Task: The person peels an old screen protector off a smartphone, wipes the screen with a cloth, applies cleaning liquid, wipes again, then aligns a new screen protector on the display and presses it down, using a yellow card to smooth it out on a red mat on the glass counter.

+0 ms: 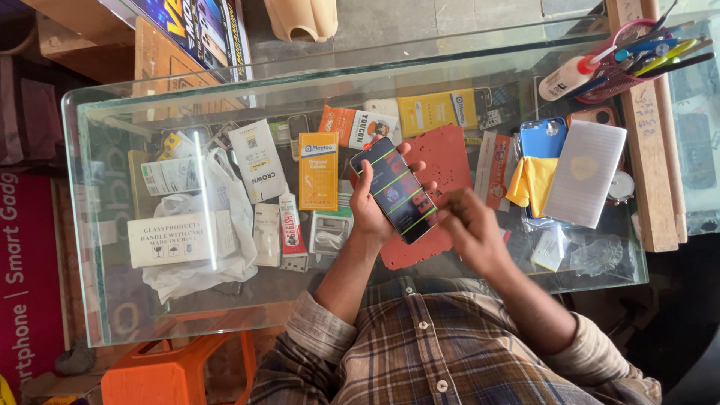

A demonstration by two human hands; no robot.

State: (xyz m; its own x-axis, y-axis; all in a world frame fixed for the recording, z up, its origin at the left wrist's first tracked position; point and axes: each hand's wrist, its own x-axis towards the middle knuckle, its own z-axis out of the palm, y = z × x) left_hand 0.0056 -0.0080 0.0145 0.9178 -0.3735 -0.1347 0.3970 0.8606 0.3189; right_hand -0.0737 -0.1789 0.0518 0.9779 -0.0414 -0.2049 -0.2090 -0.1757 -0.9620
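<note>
Smartphone (395,190) lies cradled in the left hand (369,211) above the glass counter (112,300), long axis slanting far-left to near-right; right hand (466,229), fingers loosely curled and empty, hovers just beside its near-right end.

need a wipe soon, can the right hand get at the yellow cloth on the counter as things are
Probably yes: the right hand is empty at the phone, and the yellow cloth lies uncovered on the glass counter just beyond it.

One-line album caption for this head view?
Left hand holds a phone over a glass counter; right hand touches its edge.
</note>
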